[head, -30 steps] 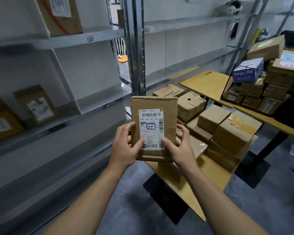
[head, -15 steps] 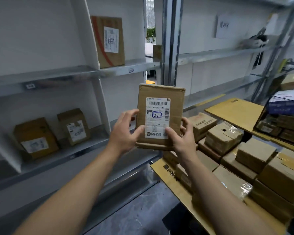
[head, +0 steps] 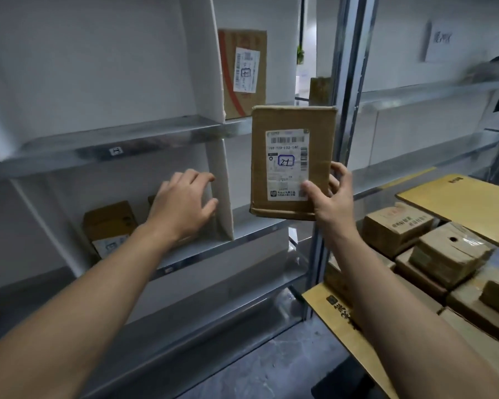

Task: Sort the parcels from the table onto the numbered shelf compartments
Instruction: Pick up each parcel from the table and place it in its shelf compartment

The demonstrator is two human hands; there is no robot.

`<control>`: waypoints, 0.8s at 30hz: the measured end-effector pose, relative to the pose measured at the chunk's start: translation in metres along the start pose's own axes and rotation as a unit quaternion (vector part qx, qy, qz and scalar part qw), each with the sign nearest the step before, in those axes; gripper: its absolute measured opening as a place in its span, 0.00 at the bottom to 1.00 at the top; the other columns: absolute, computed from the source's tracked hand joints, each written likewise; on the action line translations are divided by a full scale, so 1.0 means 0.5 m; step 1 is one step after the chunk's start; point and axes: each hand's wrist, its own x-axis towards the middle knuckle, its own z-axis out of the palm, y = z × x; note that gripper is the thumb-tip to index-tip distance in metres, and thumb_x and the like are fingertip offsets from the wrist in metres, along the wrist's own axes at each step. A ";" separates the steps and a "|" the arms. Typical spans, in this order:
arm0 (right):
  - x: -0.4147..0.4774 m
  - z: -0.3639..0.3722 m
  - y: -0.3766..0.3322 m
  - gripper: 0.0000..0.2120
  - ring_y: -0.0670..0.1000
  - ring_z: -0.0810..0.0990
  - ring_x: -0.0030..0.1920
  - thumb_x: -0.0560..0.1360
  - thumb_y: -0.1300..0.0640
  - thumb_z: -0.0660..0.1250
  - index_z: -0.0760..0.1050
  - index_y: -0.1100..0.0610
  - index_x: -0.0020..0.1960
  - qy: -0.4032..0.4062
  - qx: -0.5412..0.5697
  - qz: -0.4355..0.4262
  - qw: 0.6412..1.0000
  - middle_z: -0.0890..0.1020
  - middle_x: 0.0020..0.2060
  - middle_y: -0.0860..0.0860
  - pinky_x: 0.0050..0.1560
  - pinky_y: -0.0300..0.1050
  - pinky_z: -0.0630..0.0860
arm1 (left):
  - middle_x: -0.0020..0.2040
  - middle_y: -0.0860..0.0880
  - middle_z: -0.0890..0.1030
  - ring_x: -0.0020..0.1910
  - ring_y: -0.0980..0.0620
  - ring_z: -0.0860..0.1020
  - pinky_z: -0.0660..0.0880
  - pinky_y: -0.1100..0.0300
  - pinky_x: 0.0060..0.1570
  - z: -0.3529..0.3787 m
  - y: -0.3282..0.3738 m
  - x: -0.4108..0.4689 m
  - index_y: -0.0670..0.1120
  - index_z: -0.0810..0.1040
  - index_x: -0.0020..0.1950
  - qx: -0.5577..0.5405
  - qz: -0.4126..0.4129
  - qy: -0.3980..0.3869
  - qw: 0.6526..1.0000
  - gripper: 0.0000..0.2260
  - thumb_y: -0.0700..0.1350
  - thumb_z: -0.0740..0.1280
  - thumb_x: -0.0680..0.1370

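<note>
A flat brown parcel with a white label, hand-marked "21" in a blue box, is held upright in front of the shelf. My right hand grips its lower right corner, thumb on the label. My left hand is off the parcel, fingers loosely spread, reaching into the middle shelf compartment beside the white divider. A parcel stands in that compartment, and my left hand partly hides another one behind it.
A metal shelf with white dividers fills the left. A tall parcel stands in the upper compartment. A steel upright post is behind the held parcel. At right, a table carries several brown boxes.
My left hand let go of the parcel and moved left into the shelf compartment. My right hand alone now holds the parcel, raised closer to the shelf. The view turned left.
</note>
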 end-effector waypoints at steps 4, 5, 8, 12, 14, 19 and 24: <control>0.034 -0.023 0.015 0.28 0.52 0.79 0.61 0.77 0.54 0.72 0.61 0.44 0.71 0.021 -0.009 -0.016 1.000 0.74 0.64 0.50 0.56 0.56 0.82 | 0.66 0.48 0.72 0.64 0.45 0.70 0.68 0.48 0.62 0.034 -0.017 0.003 0.51 0.69 0.71 0.025 -0.006 -0.037 0.999 0.21 0.55 0.62 0.78; 0.041 -0.031 0.021 0.28 0.53 0.79 0.62 0.77 0.54 0.72 0.61 0.44 0.70 0.021 -0.007 -0.013 1.000 0.74 0.65 0.51 0.56 0.57 0.82 | 0.66 0.48 0.73 0.64 0.45 0.70 0.68 0.48 0.62 0.047 -0.015 0.006 0.51 0.69 0.70 0.026 -0.007 -0.041 0.999 0.21 0.55 0.62 0.78; 0.055 -0.051 0.052 0.28 0.53 0.79 0.63 0.77 0.55 0.72 0.60 0.43 0.70 0.018 -0.011 0.001 1.000 0.74 0.66 0.52 0.57 0.58 0.82 | 0.65 0.47 0.73 0.62 0.44 0.71 0.68 0.49 0.60 0.090 -0.005 0.016 0.50 0.70 0.70 0.016 -0.004 -0.052 0.998 0.21 0.54 0.64 0.78; 0.075 -0.055 0.112 0.28 0.51 0.78 0.63 0.77 0.56 0.72 0.61 0.42 0.69 0.007 -0.032 0.019 0.999 0.74 0.60 0.43 0.59 0.59 0.81 | 0.65 0.48 0.73 0.62 0.45 0.71 0.69 0.49 0.60 0.147 0.008 0.037 0.50 0.69 0.70 0.012 0.001 -0.072 0.997 0.21 0.54 0.63 0.78; 0.092 -0.046 0.149 0.28 0.50 0.77 0.63 0.77 0.56 0.72 0.61 0.42 0.69 -0.006 -0.047 0.032 0.998 0.75 0.58 0.40 0.61 0.59 0.80 | 0.66 0.48 0.73 0.63 0.45 0.70 0.68 0.49 0.60 0.175 0.007 0.052 0.51 0.69 0.70 0.012 -0.004 -0.086 0.996 0.20 0.53 0.63 0.79; 0.164 -0.011 0.249 0.28 0.47 0.78 0.63 0.76 0.57 0.73 0.62 0.42 0.69 -0.045 -0.060 0.052 0.996 0.76 0.58 0.39 0.65 0.59 0.77 | 0.67 0.49 0.72 0.65 0.47 0.70 0.68 0.49 0.63 0.249 -0.015 0.095 0.50 0.67 0.71 -0.003 -0.047 -0.106 0.993 0.21 0.53 0.62 0.80; 0.225 0.028 0.328 0.27 0.49 0.79 0.61 0.76 0.60 0.72 0.65 0.37 0.64 -0.079 -0.029 0.074 0.994 0.78 0.59 0.44 0.64 0.60 0.77 | 0.67 0.50 0.72 0.65 0.49 0.69 0.67 0.50 0.64 0.307 -0.059 0.121 0.51 0.67 0.72 -0.015 -0.115 -0.107 0.988 0.21 0.53 0.63 0.79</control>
